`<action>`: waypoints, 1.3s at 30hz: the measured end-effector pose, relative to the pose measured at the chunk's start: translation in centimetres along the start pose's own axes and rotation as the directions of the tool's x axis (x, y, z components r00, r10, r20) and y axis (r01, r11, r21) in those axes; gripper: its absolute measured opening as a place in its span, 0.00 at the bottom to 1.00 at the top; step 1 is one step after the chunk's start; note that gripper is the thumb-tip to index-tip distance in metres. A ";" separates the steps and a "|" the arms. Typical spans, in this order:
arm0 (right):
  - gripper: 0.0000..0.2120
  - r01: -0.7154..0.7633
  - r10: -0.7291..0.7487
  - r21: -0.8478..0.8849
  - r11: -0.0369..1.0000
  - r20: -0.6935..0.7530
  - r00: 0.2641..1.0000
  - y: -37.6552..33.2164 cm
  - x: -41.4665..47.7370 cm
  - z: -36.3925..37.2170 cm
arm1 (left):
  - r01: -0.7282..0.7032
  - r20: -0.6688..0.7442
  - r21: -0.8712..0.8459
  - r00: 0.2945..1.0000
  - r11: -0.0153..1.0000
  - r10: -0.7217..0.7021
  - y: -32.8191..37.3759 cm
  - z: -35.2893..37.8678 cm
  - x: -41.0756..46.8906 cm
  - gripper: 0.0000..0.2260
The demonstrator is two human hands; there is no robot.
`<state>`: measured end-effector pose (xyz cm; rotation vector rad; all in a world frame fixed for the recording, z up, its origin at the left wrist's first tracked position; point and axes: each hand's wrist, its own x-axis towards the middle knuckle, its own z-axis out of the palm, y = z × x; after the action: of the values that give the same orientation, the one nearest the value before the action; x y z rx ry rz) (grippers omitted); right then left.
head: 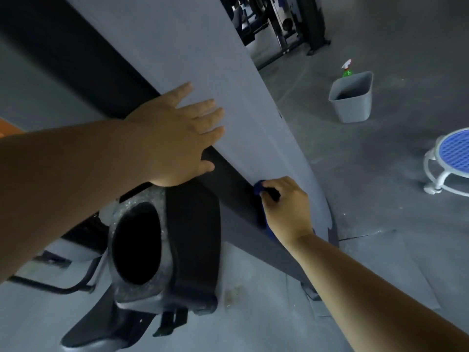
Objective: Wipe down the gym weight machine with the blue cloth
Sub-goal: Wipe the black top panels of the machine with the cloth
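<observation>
I brace my flat left hand (177, 133) on the weight machine (228, 59) while, at four o'clock from it, my right hand (286, 207) grips the blue cloth (258, 188), wiping.

Both arms extended; left grip (175, 138) flat, right grip (286, 207) curled.

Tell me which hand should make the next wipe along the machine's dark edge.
Right. The right hand grips the blue cloth against the dark edge, while the left hand lies flat on the grey panel, holding nothing, probably bracing.
</observation>
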<state>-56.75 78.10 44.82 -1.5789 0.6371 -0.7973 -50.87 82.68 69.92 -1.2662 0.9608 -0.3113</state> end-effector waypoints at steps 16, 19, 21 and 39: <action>0.07 0.236 -0.230 0.086 0.968 -0.070 0.971 7.9 -0.3 1.1 | -0.018 0.265 -0.135 0.963 0.991 0.054 9.2 -3.9 5.4 0.28; 0.08 0.327 -0.312 0.123 0.937 -0.125 0.942 10.2 -0.1 1.6 | 0.042 0.300 -0.170 0.954 0.985 0.011 10.9 -4.4 6.9 0.27; 0.09 0.324 -0.302 0.135 0.936 -0.160 0.940 13.2 -0.9 1.7 | 0.136 0.285 -0.163 0.955 0.977 -0.085 12.3 -4.1 7.5 0.27; 0.07 0.456 -0.422 0.162 0.875 -0.205 0.883 27.9 -2.6 3.5 | 0.508 -0.228 -0.217 0.804 0.833 -0.550 34.0 1.5 13.4 0.32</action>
<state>-54.64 77.93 16.67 -1.4931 0.2920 -1.3039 -51.83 85.48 33.52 -1.6511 0.8579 -0.8988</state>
